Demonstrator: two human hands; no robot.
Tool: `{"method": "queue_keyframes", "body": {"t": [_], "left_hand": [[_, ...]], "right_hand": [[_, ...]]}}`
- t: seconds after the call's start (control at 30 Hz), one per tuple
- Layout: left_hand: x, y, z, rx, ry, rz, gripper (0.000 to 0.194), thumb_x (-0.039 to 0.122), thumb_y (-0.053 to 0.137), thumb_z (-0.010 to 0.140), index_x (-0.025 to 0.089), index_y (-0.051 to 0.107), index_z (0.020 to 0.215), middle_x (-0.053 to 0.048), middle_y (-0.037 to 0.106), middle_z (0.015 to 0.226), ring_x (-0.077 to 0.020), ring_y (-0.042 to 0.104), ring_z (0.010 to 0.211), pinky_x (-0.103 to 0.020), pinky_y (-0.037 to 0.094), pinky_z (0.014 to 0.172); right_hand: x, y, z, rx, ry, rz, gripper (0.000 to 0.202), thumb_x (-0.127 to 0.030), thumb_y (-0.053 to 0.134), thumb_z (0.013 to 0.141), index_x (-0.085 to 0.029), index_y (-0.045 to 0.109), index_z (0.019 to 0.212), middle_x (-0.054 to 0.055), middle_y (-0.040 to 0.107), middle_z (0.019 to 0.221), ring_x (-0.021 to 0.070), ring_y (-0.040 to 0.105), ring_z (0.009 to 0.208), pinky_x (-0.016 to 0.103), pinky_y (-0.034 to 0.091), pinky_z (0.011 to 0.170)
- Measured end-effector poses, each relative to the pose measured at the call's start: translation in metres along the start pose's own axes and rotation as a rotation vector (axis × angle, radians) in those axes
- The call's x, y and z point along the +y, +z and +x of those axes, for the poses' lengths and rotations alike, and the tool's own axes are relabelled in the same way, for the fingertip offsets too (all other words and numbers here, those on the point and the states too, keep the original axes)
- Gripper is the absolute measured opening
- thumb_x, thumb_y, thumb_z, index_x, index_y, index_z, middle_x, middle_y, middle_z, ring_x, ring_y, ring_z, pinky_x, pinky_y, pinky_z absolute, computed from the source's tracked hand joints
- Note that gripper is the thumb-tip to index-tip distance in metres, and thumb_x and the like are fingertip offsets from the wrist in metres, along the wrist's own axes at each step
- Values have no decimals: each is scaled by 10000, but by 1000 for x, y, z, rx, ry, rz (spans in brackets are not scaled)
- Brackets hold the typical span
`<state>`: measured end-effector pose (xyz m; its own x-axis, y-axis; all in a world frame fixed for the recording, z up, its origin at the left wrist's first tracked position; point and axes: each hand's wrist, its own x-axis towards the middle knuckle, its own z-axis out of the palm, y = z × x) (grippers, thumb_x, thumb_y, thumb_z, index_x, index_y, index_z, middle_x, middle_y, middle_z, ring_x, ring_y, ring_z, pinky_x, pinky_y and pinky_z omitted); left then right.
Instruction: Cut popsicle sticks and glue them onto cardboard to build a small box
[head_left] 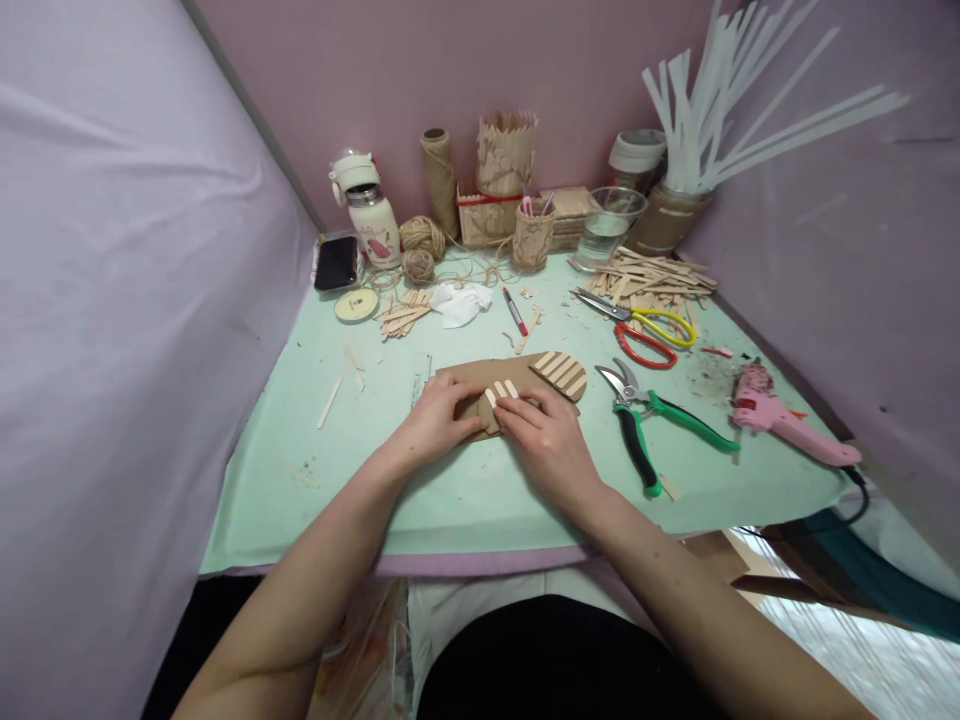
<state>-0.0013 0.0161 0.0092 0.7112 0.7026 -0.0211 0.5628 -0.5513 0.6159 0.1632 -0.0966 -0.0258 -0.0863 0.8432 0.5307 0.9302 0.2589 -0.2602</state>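
My left hand (441, 415) pinches the left side of a small brown cardboard piece, thumb in front and fingers behind. Several pale wooden craft sticks (501, 390) lie slanted and spaced across that piece. My right hand (546, 438) holds its right side, the fingers pressed together over the sticks' lower ends and hiding them. Beneath both hands lies a larger cardboard sheet (480, 371). At its right end rests a rounded cardboard piece (561, 375) with slanted wooden strips across it.
Green-handled pruning shears (637, 400), scissors (637, 325) and a pink glue gun (780, 415) lie to the right. Behind are a marker (515, 312), white tissue (461, 304), a stick pile (649, 280), a cup of water (604, 235), twine balls (422, 240) and an open bottle (373, 225).
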Motion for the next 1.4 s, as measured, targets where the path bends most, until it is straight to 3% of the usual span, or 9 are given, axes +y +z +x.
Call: {"method": "queue_keyframes", "body": {"t": [0.47,0.63,0.73,0.83,1.0,1.17,1.4], "left_hand": [[1,2,-2,40,50,54,391,316,684,812,208,660,1187,-72,566,1001,-264,514,1030,-428,449,920],[6,3,-3,113,237,136,324,234,615,871,190,640,1191,-106,590,1207,-264,500,1146,-446,428,994],[10,3,-2,47,373,206,224,217,523,936,181,698,1071,-104,644,1190,-244,538,1102,-441,435,987],[12,2,-1,-4,426,265,259,226,470,966,173,716,1028,-100,672,1171,-232,554,1042,-440,439,968],[10,2,-3,10,424,294,283,234,452,972,173,722,1034,-112,650,1213,-247,513,1063,-455,438,969],[10,2,-4,39,384,266,272,268,482,963,183,739,984,-117,630,1207,-261,495,1110,-451,434,990],[13,11,-3,99,274,215,265,388,678,846,224,743,1044,-96,678,1158,-260,561,1003,-451,451,937]], "right_hand": [[1,0,2,-5,10,7,228,-163,573,938,-196,693,1129,24,726,1178,267,537,1070,417,430,839],[1,1,3,-13,18,22,233,-176,568,942,-202,701,1132,25,726,1180,267,535,1076,420,449,863],[0,2,4,-15,30,30,240,-181,578,936,-208,709,1135,25,721,1194,278,539,1071,431,455,876],[0,-1,4,7,47,68,246,-188,561,945,-221,711,1138,28,725,1186,271,551,1054,432,467,873],[4,-8,-3,95,102,155,257,-184,532,953,-189,702,1145,67,734,1156,262,553,1048,437,482,897],[5,-10,-8,88,146,200,266,-159,519,946,-219,721,1108,71,746,1109,257,574,1047,445,488,896],[1,-19,-8,148,218,300,264,-162,496,947,-232,733,1042,79,744,1053,253,600,1011,466,504,883]]}}
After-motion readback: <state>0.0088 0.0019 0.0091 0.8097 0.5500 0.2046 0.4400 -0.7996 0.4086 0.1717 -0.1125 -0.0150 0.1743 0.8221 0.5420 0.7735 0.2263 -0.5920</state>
